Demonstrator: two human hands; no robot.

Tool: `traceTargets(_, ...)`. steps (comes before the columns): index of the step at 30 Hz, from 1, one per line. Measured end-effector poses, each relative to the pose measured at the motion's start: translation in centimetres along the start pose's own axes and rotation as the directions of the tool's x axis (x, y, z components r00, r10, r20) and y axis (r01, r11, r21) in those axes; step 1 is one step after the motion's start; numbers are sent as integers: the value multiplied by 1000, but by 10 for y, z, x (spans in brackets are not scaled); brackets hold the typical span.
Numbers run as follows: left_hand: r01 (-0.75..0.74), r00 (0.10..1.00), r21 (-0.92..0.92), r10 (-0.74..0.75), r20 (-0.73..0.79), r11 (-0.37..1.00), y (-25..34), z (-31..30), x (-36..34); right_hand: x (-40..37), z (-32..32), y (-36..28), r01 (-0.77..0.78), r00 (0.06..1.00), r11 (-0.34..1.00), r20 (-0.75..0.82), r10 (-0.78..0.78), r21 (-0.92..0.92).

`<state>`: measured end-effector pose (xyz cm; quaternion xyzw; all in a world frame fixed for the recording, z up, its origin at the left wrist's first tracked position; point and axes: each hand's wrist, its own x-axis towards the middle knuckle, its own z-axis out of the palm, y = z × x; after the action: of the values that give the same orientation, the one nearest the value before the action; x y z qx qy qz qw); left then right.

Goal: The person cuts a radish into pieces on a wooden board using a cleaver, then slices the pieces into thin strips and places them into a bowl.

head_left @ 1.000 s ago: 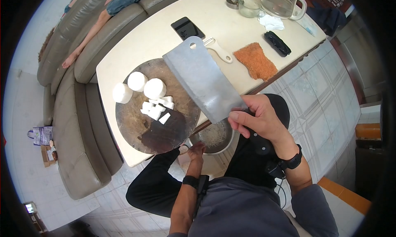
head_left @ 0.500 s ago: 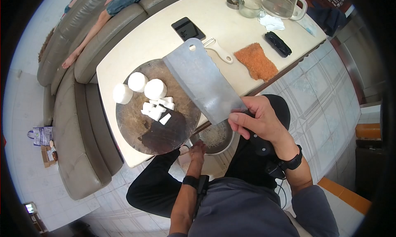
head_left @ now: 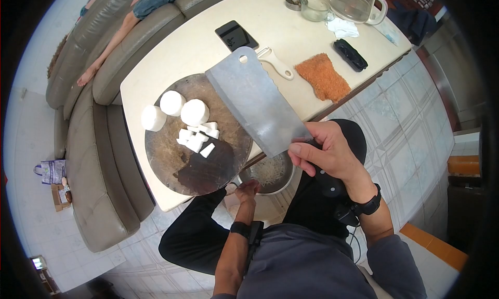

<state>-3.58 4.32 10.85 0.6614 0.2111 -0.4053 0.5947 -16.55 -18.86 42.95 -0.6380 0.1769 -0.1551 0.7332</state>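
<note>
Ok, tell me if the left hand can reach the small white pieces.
Likely yes: the left hand is near the edge of the round board, and the small white pieces lie uncovered on it, with the cleaver off to their right.

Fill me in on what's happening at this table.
A seated person holds a cleaver in the right hand, its broad blade raised beside a round chopping board. On the board lie three thick white rounds and a small pile of cut white pieces. The left hand is down at the near side of a metal bowl below the table edge. A peeler lies on the table.
</note>
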Motion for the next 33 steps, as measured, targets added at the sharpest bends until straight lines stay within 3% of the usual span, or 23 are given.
traceTargets(2,-119,991,21,117,63,993,-5,-3,7,0,0,0,3,1000,1000,0,-3,-7)
traceTargets(9,-165,986,54,165,-11,985,-1,3,-2,0,0,1,1,1000,1000,-10,-1,-14)
traceTargets(12,-191,978,-87,197,73,978,-8,-4,12,0,2,1,1,1000,1000,-18,-1,-23)
traceTargets(14,-5,981,-266,57,187,964,-31,-18,51,0,2,0,4,1000,999,-15,-4,-34)
traceTargets(15,-16,980,-277,69,185,961,-40,-24,60,0,2,-1,-23,1000,999,-16,22,-44)
traceTargets(17,236,886,-483,18,464,843,-37,-27,61,1,3,-3,-25,1000,998,8,25,-55)
traceTargets(18,209,889,-504,52,455,838,-27,-24,54,1,3,-3,-40,999,997,-13,40,-66)
traceTargets(19,-11,894,-204,101,436,979,1,-11,10,2,4,-4,-56,998,995,-34,54,-76)
traceTargets(20,-222,894,130,149,423,966,27,-2,-30,2,5,-4,-35,999,996,-10,34,-81)
traceTargets(21,-240,893,112,174,414,964,47,2,-53,2,5,-4,-61,998,996,-27,59,-67)
traceTargets(23,-500,769,319,244,590,805,83,3,-92,1,4,-3,-79,996,995,-43,77,-55)
traceTargets(27,-599,650,269,261,713,754,150,1,-173,5,5,-5,-49,998,996,-33,46,-79)
traceTargets(29,-803,491,133,520,699,581,177,1,-195,3,5,-3,-49,998,996,-37,47,-67)
traceTargets(32,-927,325,319,850,414,199,217,16,-205,0,3,1,-35,999,998,-44,32,-57)
traceTargets(33,-929,315,317,857,408,191,224,21,-196,-2,1,1,-47,998,997,-45,44,-66)
